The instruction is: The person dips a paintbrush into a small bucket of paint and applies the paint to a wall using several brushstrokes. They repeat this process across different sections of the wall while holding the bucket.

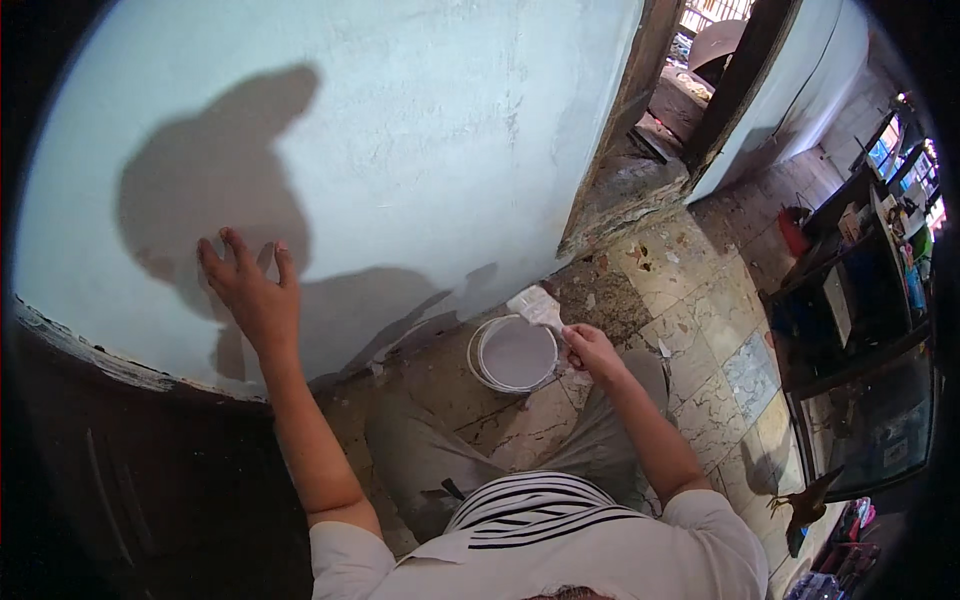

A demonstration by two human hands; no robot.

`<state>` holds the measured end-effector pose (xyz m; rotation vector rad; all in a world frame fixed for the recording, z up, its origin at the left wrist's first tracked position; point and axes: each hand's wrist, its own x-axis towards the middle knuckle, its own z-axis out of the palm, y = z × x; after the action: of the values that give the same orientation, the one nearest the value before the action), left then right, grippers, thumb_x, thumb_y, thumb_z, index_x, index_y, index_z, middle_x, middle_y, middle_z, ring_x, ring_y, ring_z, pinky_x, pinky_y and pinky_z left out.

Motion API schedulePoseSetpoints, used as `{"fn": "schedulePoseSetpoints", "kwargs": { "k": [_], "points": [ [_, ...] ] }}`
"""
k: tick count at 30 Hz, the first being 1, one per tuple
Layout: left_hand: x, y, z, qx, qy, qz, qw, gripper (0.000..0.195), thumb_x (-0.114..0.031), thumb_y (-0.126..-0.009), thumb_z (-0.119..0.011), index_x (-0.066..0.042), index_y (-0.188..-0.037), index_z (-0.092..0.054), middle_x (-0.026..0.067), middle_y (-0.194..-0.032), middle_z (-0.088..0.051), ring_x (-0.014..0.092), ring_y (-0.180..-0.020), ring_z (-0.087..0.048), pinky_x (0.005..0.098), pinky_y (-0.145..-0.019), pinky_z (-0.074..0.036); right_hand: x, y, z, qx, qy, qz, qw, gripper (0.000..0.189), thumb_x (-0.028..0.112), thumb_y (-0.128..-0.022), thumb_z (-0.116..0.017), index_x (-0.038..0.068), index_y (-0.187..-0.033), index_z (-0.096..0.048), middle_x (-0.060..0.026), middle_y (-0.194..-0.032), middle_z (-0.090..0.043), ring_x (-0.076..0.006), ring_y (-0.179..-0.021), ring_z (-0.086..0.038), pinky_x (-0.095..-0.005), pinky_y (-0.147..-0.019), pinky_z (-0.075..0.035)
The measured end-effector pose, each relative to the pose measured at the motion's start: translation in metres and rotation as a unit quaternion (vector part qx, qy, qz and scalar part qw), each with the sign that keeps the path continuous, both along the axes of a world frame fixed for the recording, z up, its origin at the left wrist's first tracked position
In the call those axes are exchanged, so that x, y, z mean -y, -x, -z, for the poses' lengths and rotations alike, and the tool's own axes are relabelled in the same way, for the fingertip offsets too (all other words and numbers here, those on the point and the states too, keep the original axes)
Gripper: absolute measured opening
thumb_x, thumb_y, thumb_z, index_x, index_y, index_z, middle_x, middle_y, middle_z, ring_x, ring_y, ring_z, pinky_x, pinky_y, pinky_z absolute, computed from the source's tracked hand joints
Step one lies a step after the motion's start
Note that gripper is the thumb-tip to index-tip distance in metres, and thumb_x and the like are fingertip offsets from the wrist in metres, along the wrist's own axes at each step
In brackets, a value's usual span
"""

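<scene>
My right hand (596, 352) grips the handle of a flat paintbrush (537, 306), its head coated in whitish paint. The brush is over the far right rim of a white bucket (489, 379); whether it touches the rim I cannot tell. Pale grey-white paint (517, 352) lies inside the bucket, which stands on the floor between my legs. With fingers spread, my left hand (259, 300) is at the pale blue-white wall (420, 150), inside the shadow cast there; it holds nothing.
A doorway with a worn wooden frame (611, 120) opens beyond the wall. Cracked floor tiles (697, 330) bear loose flakes. A dark cabinet (847, 375) stands at right, near a small bird-like object (808, 510). Dark wooden furniture (150, 480) fills the lower left.
</scene>
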<state>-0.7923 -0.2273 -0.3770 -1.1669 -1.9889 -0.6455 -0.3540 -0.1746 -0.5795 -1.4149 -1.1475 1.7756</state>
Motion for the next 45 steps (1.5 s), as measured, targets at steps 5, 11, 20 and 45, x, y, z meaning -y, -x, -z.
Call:
{"fn": "schedulePoseSetpoints", "kwargs": {
  "k": [5,11,20,45],
  "points": [
    [0.002,-0.001,-0.001,-0.003,-0.011,0.014,1.000,0.067,-0.037,-0.091,-0.058,0.005,-0.139,-0.037,0.0299,-0.143,-0.023,0.045,-0.136,-0.023,0.0525,-0.109,-0.029,-0.027,0.026,-0.063,-0.006,-0.077,0.023,0.997,0.027,0.029,-0.096,-0.055,0.003,-0.103,-0.057,0.0015,-0.067,-0.051,-0.0049,-0.049,-0.041,-0.0212,-0.043,-0.029],
    [0.002,0.001,-0.002,-0.016,-0.020,0.019,0.999,0.065,-0.036,-0.091,-0.058,0.005,-0.138,-0.038,0.0300,-0.142,-0.026,0.045,-0.134,-0.027,0.0527,-0.109,-0.029,-0.069,0.050,-0.148,-0.026,-0.145,0.029,0.989,0.023,0.028,-0.095,-0.055,0.005,-0.093,-0.056,0.0015,-0.067,-0.051,-0.0054,-0.049,-0.041,-0.0220,-0.043,-0.031],
    [0.005,0.000,-0.006,-0.008,-0.009,0.021,1.000,0.065,-0.035,-0.091,-0.058,0.008,-0.136,-0.039,0.0335,-0.142,-0.025,0.046,-0.135,-0.024,0.0539,-0.106,-0.031,-0.093,0.064,-0.310,-0.003,-0.314,0.040,0.949,0.028,0.026,-0.092,-0.059,0.004,-0.076,-0.057,0.0010,-0.060,-0.048,-0.0066,-0.047,-0.041,-0.0228,-0.042,-0.028],
    [0.009,0.006,-0.003,-0.008,-0.020,0.025,0.999,0.062,-0.029,-0.088,-0.060,0.003,-0.137,-0.039,0.0311,-0.143,-0.024,0.045,-0.133,-0.028,0.0521,-0.107,-0.031,-0.081,0.090,-0.203,0.015,-0.186,0.047,0.981,0.022,0.021,-0.091,-0.053,0.004,-0.076,-0.056,0.0007,-0.056,-0.045,-0.0083,-0.045,-0.039,-0.0233,-0.041,-0.030]
  ]
}}
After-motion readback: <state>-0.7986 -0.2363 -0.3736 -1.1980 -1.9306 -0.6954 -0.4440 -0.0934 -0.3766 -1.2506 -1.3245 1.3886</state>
